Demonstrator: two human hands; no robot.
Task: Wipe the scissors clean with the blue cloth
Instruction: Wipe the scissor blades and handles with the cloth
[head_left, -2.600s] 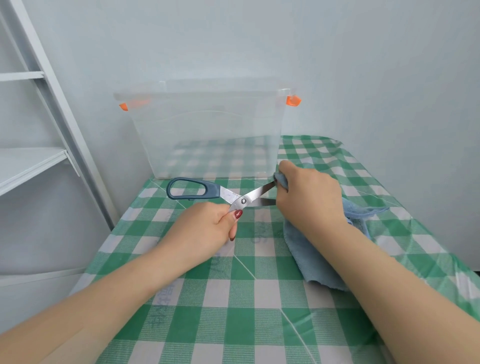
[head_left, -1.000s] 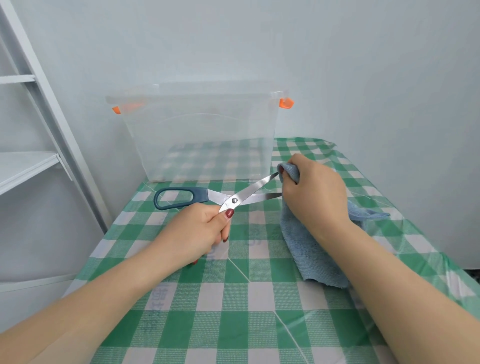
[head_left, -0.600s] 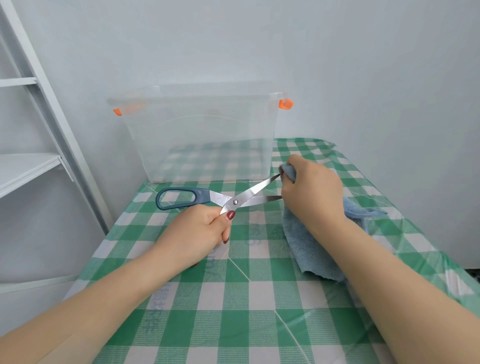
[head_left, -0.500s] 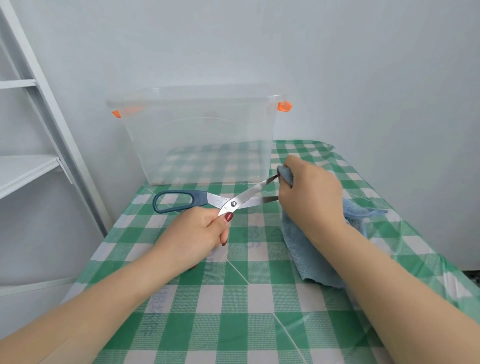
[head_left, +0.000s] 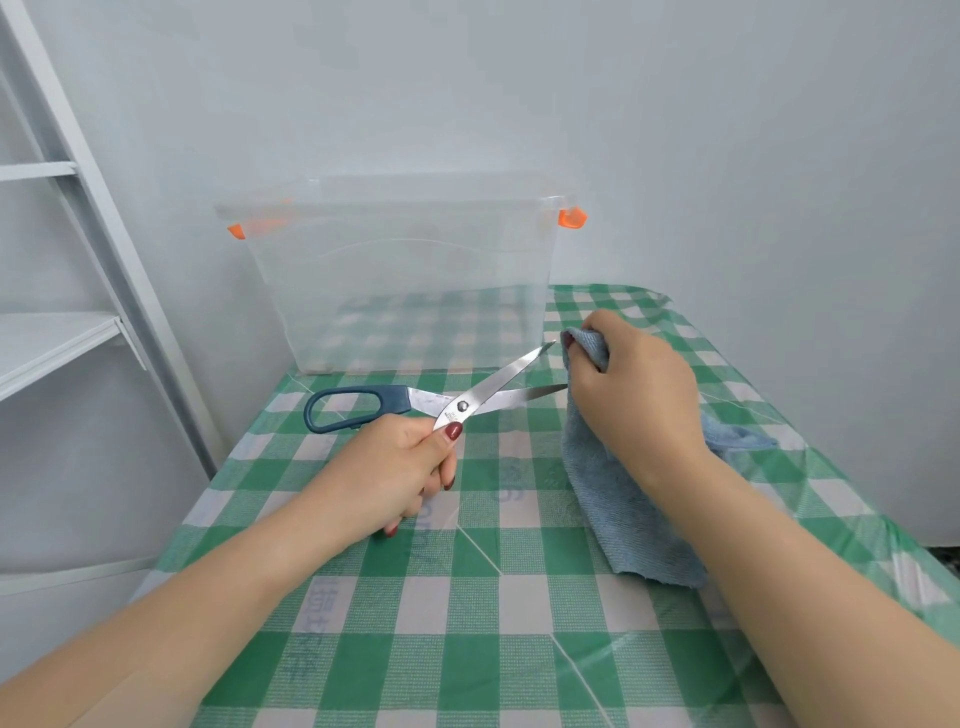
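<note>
Over the table (head_left: 467, 597), which has a green and white checked cover, the left hand (head_left: 395, 467) grips the scissors (head_left: 467, 400). Its fingers are curled round one handle, so this handle is hidden in the fist, and the thumb lies just under the pivot screw. The other handle, a dark blue loop, points to the left and is free. The blades are spread apart and point to the right.

The right hand (head_left: 634, 395) pinches a bunched part of the cloth (head_left: 623, 499) between thumb and fingers, just beside the two blade tips. The lower tip reaches the edge of the cloth; the upper tip is a little apart from it. The rest of the cloth hangs under the wrist and lies on the table, and the forearm covers part of it.

Behind the scissors stands a clear plastic box (head_left: 405, 291) with orange clips (head_left: 571, 218), close to the pale wall (head_left: 727, 130). A white shelf (head_left: 57, 343) stands at the left, beside the table.
</note>
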